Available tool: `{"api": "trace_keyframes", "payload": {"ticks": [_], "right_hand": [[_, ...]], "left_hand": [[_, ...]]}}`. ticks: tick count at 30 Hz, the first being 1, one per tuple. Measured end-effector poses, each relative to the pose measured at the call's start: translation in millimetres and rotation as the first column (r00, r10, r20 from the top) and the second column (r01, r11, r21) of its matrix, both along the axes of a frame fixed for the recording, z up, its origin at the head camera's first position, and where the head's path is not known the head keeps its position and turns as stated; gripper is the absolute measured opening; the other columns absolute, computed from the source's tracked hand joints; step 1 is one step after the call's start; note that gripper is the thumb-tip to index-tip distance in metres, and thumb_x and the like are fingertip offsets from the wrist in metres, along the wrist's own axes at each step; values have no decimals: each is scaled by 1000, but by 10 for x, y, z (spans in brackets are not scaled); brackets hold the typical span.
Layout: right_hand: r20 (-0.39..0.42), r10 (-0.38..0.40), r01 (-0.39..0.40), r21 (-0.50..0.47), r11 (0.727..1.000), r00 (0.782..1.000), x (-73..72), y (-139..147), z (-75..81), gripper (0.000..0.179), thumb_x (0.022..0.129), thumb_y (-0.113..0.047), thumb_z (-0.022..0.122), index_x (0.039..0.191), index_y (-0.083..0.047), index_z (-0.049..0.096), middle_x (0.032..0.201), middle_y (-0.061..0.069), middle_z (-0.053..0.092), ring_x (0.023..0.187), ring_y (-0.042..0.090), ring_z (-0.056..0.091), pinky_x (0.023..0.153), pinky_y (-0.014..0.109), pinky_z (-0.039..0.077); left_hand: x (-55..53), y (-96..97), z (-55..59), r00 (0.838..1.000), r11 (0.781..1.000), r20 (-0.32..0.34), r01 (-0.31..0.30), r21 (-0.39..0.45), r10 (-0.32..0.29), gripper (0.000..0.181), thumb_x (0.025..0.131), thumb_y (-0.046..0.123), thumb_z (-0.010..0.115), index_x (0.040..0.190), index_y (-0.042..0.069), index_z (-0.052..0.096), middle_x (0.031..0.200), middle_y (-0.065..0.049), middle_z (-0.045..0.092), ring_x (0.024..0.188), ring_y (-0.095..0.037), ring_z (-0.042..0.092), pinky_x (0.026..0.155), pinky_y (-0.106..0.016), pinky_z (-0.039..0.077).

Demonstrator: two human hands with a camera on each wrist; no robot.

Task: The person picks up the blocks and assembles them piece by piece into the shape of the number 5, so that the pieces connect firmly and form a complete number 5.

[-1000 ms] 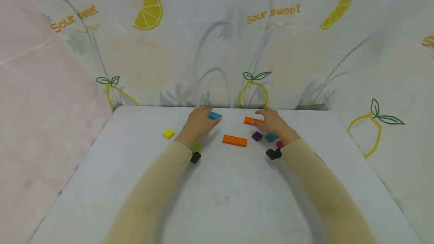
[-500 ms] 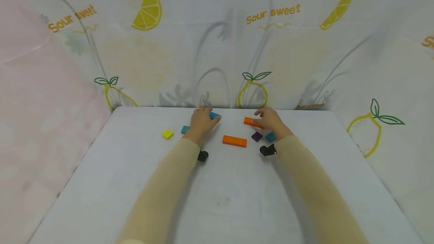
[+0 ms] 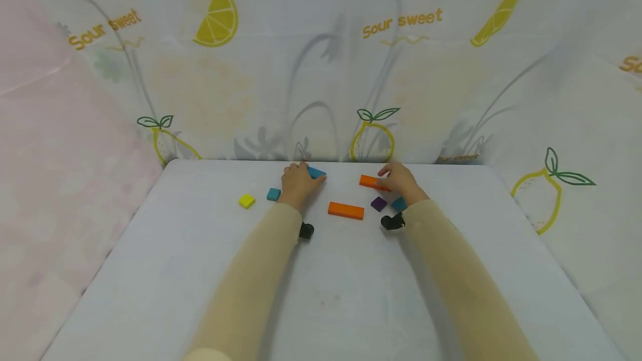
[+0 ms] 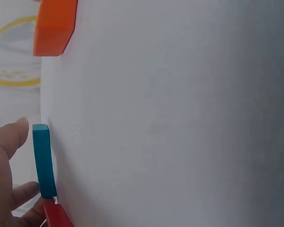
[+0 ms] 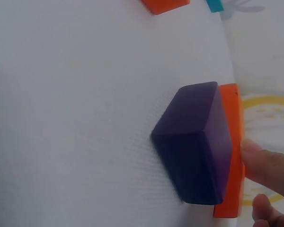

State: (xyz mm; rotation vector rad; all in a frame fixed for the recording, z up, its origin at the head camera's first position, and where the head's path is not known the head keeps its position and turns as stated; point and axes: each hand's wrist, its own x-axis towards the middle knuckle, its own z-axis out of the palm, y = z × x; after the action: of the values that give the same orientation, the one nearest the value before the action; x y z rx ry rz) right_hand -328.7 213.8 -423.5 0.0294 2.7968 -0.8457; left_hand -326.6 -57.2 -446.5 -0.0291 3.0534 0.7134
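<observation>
My left hand [image 3: 298, 185] is at a flat blue block [image 3: 316, 172] near the table's far edge. In the left wrist view the thumb stands slightly apart from the blue block's upper end, with fingertips at its lower end. A red block [image 4: 58, 216] lies next to those fingertips. My right hand [image 3: 400, 181] reaches an orange block [image 3: 370, 181] at the back. Its thumb touches this block, and another fingertip shows apart from it in the right wrist view. A second orange block [image 3: 346, 210] lies between the hands, nearer the person.
A purple block [image 3: 378, 204] and a teal block [image 3: 399, 204] lie below the right hand. To the left are a yellow block [image 3: 247, 201] and a small teal block [image 3: 273, 194]. A printed cloth [image 3: 281, 82] hangs behind the white table [image 3: 341, 283].
The left forearm has shifted slightly right, uncovering the small teal block and covering a green one. The right forearm has shifted slightly left, and its thumb and index finger look closer together.
</observation>
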Motion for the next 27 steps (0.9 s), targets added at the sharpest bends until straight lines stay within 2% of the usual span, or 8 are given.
{"api": "trace_keyframes", "payload": {"ticks": [9,12,20,27], "right_hand": [[10,-10,10,0,1000,1000,-13,32,-98,34,95,-24,70,122,-4,69,129,22,58,105,33,53,99,46,44],[10,-4,4,11,1000,1000,-10,21,-103,35,96,-25,69,124,-4,69,132,22,57,105,33,52,100,46,43],[11,-16,16,-7,1000,1000,13,-64,-25,34,95,-23,71,123,-4,69,139,21,54,111,32,51,105,46,40],[26,4,-4,-10,1000,1000,-31,-150,-58,34,96,-23,70,124,-4,69,140,21,54,118,33,51,107,46,40]], "left_hand": [[-4,40,-72,998,997,-6,-56,45,56,67,94,48,66,138,-1,52,130,-24,51,121,-38,43,106,-49,36],[7,25,-73,999,997,-3,-54,53,54,65,94,47,67,138,0,52,129,-24,51,120,-38,43,105,-49,36],[0,-24,-4,999,998,30,12,57,-14,63,93,45,68,138,4,54,129,-24,49,121,-38,41,106,-50,34],[-54,-49,19,990,993,83,116,3,-116,63,89,47,73,136,9,59,132,-23,49,123,-38,42,105,-51,35]]}}
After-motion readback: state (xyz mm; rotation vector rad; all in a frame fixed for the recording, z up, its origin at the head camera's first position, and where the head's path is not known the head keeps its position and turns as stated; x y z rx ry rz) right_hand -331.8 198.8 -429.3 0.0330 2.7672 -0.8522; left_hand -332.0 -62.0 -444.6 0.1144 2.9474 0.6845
